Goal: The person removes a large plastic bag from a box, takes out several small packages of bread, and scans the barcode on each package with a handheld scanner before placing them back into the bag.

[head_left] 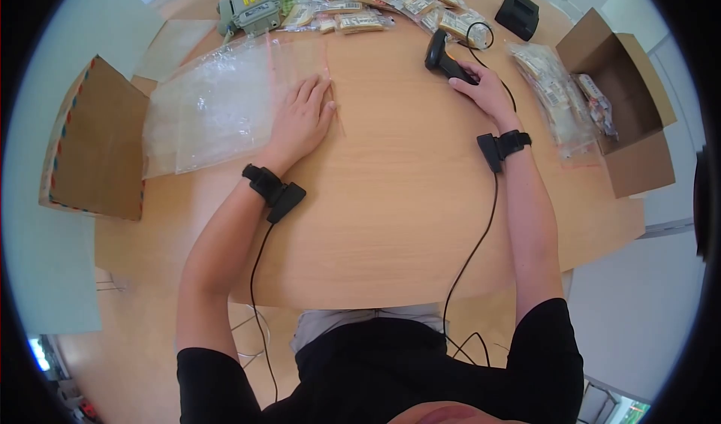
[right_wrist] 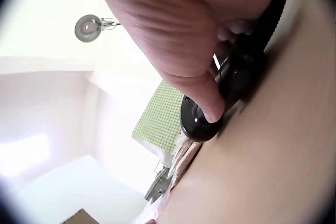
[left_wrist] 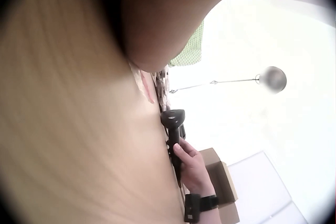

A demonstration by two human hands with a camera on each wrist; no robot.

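Note:
In the head view the left hand [head_left: 302, 117] rests flat, fingers spread, on the right edge of clear plastic bags [head_left: 225, 105]. The right hand [head_left: 487, 92] grips the handle of a black barcode scanner [head_left: 443, 54] that lies on the table, its head pointing away to the upper left. In the right wrist view the thumb of the right hand [right_wrist: 184, 29] lies along the scanner [right_wrist: 199, 121], fingers curled under the handle. The left wrist view shows the right hand [left_wrist: 193, 169] around the upright-looking scanner [left_wrist: 173, 124]; the left hand [left_wrist: 168, 19] is only partly visible there.
Wrapped food packs [head_left: 360, 20] are piled at the back beside a grey device [head_left: 254, 9]. An open cardboard box [head_left: 638, 153] stands at right, with more packs [head_left: 548, 86] beside it. Another box [head_left: 98, 146] stands at left. A black stand [head_left: 517, 15] sits back right.

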